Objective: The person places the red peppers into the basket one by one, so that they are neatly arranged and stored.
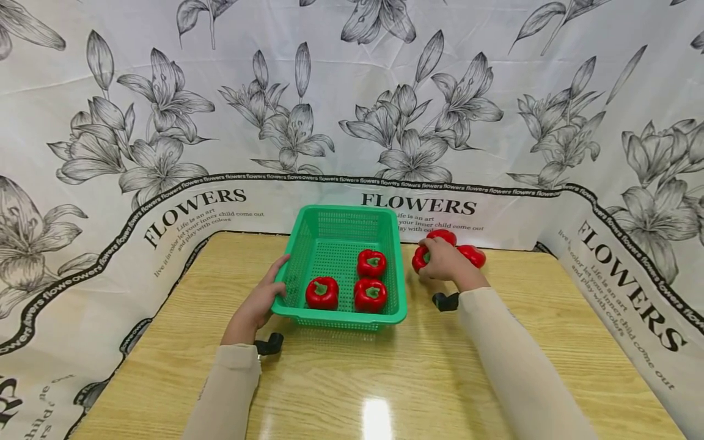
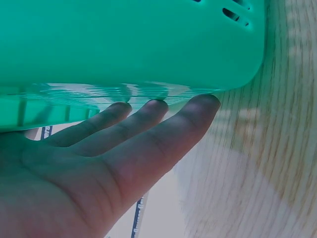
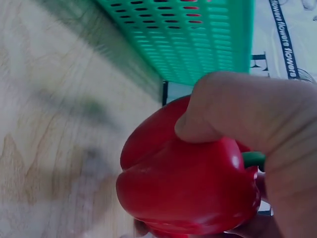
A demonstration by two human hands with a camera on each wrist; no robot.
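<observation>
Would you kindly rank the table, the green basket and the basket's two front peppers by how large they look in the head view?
Largest to smallest:
1. Table
2. Green basket
3. Front-left pepper and front-right pepper: these look alike in size, so I leave them unranked.

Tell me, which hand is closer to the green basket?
Left. The left hand holds the left edge of the green basket; the right hand is apart from it, beyond its right side, gripping a red pepper.
</observation>
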